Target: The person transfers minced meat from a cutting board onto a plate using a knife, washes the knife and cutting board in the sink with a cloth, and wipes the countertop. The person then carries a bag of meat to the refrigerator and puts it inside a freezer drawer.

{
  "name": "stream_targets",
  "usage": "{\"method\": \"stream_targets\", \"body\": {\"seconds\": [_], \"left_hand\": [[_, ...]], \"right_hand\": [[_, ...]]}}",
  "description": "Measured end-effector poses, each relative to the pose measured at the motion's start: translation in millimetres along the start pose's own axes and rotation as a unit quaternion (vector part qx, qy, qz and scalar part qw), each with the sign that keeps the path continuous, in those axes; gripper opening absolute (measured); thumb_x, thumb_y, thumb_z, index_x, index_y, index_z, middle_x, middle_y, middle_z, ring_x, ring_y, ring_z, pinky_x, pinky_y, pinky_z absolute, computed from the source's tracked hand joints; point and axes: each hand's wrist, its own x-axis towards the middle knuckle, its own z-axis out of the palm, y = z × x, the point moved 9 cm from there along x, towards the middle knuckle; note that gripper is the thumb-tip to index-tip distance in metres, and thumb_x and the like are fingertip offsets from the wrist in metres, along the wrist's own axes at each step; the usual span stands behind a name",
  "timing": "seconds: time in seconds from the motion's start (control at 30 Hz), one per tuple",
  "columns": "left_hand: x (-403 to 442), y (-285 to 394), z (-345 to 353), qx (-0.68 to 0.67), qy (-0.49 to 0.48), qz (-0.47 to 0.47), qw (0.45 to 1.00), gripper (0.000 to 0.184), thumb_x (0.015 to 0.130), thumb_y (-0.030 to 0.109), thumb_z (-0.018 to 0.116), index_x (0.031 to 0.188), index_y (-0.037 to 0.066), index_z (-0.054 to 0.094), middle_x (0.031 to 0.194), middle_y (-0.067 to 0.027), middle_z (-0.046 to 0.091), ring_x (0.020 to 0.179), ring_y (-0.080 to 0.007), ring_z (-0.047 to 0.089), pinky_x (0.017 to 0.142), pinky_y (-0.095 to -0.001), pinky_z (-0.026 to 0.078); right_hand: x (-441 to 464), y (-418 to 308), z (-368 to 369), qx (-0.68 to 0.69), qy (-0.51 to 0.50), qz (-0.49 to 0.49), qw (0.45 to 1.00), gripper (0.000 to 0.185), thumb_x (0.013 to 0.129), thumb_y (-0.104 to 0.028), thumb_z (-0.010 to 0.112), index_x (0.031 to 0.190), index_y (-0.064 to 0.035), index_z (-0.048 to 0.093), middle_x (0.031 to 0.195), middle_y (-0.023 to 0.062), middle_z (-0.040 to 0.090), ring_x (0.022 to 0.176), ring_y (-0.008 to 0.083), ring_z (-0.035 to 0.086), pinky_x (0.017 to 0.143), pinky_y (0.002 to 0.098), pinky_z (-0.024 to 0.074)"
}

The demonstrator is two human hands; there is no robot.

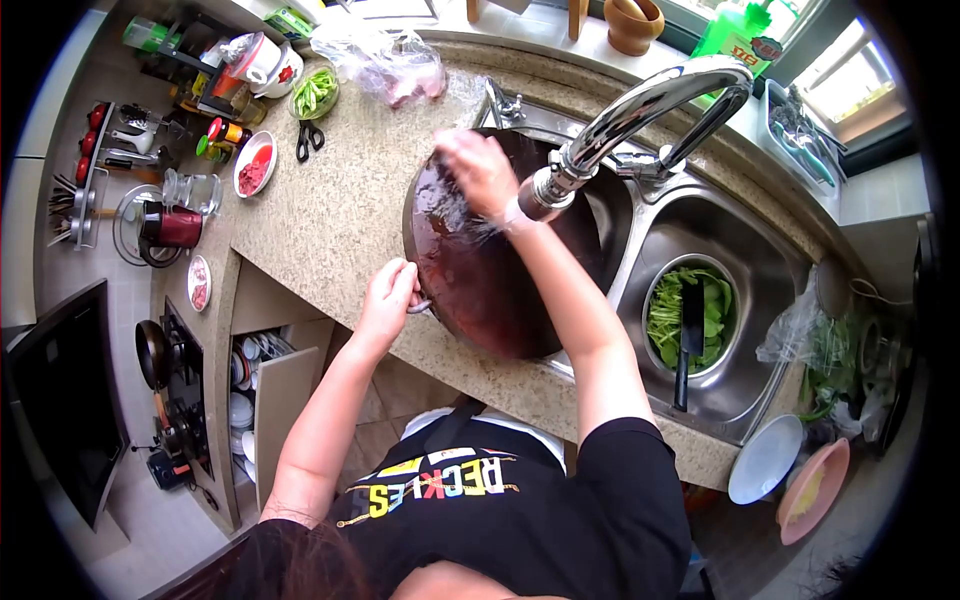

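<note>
A large round dark-brown cutting board (480, 285) is tilted over the left sink basin, its surface wet and shiny. My left hand (388, 300) is closed around the metal ring handle (420, 306) at the board's near left edge. Across the upper part of the board lies my right hand (478, 178), fingers stretched out and blurred by motion, with no object visible in it. The chrome faucet (640, 105) arches over the board, its spout head right beside my right wrist. Splashing water shows on the board under my right hand.
In the right sink basin (750, 290), a bowl of leafy greens carries a cleaver (690, 335). Black scissors (309, 140), a bowl of red meat (256, 165), cut green vegetables (315, 93) and a plastic bag (385, 65) sit on the counter. An open cabinet door (285, 415) is at lower left.
</note>
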Motion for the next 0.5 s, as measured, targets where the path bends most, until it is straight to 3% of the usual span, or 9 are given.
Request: {"method": "stream_targets", "body": {"seconds": [0.07,0.1,0.17,0.2,0.23,0.27,0.37,0.43,0.5], "left_hand": [[-0.2,-1.9,0.9,-0.006,0.002,-0.004,1.000,0.025,0.094,0.023,0.044,0.075,0.007,0.048,0.066,0.0027,0.045,0.060,-0.0060,0.042,0.056,-0.0214,0.035],[-0.3,-2.3,0.3,-0.012,0.005,-0.005,1.000,0.026,0.094,0.023,0.044,0.075,0.007,0.048,0.066,0.0027,0.045,0.060,-0.0059,0.041,0.056,-0.0213,0.035],[1.1,-2.1,0.9,-0.008,0.006,-0.001,1.000,0.026,0.094,0.023,0.044,0.075,0.007,0.048,0.066,0.0027,0.045,0.060,-0.0058,0.041,0.056,-0.0213,0.035],[0.1,-1.7,-0.2,-0.007,0.007,0.004,1.000,0.026,0.094,0.024,0.044,0.075,0.007,0.048,0.066,0.0027,0.045,0.060,-0.0058,0.041,0.056,-0.0213,0.035],[-0.2,-3.6,0.2,-0.010,0.007,0.005,1.000,0.026,0.094,0.024,0.044,0.075,0.007,0.048,0.066,0.0027,0.045,0.060,-0.0058,0.041,0.056,-0.0213,0.035],[2.0,-3.2,0.5,-0.005,0.004,0.014,1.000,0.026,0.094,0.024,0.044,0.075,0.007,0.048,0.066,0.0027,0.045,0.060,-0.0057,0.041,0.056,-0.0215,0.035],[4.4,-4.5,-1.6,0.010,-0.003,0.028,1.000,0.026,0.094,0.023,0.044,0.075,0.006,0.048,0.068,0.0022,0.046,0.061,-0.0059,0.042,0.056,-0.0220,0.036],[4.1,-4.0,-1.8,0.033,-0.001,0.029,0.999,0.025,0.094,0.022,0.044,0.076,0.005,0.049,0.068,0.0018,0.046,0.061,-0.0066,0.043,0.057,-0.0223,0.036],[2.7,-1.3,-0.4,0.024,-0.003,0.030,0.999,0.024,0.093,0.021,0.043,0.076,0.004,0.050,0.068,0.0016,0.047,0.061,-0.0072,0.043,0.057,-0.0226,0.037]], "right_hand": [[-19.6,74.0,-5.0,0.060,0.103,0.031,0.992,0.022,0.088,-0.007,0.050,0.107,-0.0042,0.059,0.112,0.0121,0.059,0.106,0.0273,0.054,0.097,0.0336,0.0377],[-35.0,93.3,-21.9,0.083,0.092,0.158,0.980,0.022,0.088,-0.011,0.049,0.107,-0.0025,0.059,0.107,0.0134,0.060,0.099,0.0280,0.056,0.091,0.0355,0.0411],[-81.8,122.0,-54.8,0.123,0.073,0.411,0.901,0.028,0.090,-0.019,0.047,0.106,0.0008,0.057,0.097,0.0161,0.061,0.085,0.0293,0.060,0.080,0.0393,0.0480],[-150.8,195.9,-56.3,-0.122,0.038,0.444,0.887,0.032,0.089,-0.027,0.046,0.111,-0.0065,0.058,0.106,0.0218,0.059,0.103,0.0355,0.055,0.087,0.0389,0.0445],[-178.1,197.8,-73.5,-0.174,0.097,0.497,0.844,0.030,0.088,-0.020,0.040,0.098,-0.0005,0.061,0.101,0.0219,0.060,0.099,0.0381,0.054,0.087,0.0444,0.0428],[-199.1,212.8,-74.1,-0.229,0.043,0.514,0.826,0.029,0.087,-0.019,0.042,0.098,-0.0005,0.060,0.100,0.0222,0.060,0.098,0.0375,0.055,0.087,0.0459,0.0428],[-190.7,191.4,-77.2,-0.248,0.064,0.540,0.802,0.024,0.085,-0.017,0.045,0.095,-0.0013,0.060,0.098,0.0210,0.060,0.094,0.0363,0.056,0.085,0.0451,0.0437],[-158.8,187.3,-58.3,-0.253,0.086,0.470,0.841,0.024,0.083,-0.020,0.049,0.097,-0.0030,0.058,0.102,0.0180,0.059,0.094,0.0344,0.056,0.085,0.0424,0.0441],[-138.5,172.1,-35.9,-0.099,0.237,0.356,0.899,0.028,0.083,-0.022,0.051,0.103,-0.0029,0.055,0.105,0.0147,0.057,0.094,0.0335,0.056,0.084,0.0389,0.0441]]}}
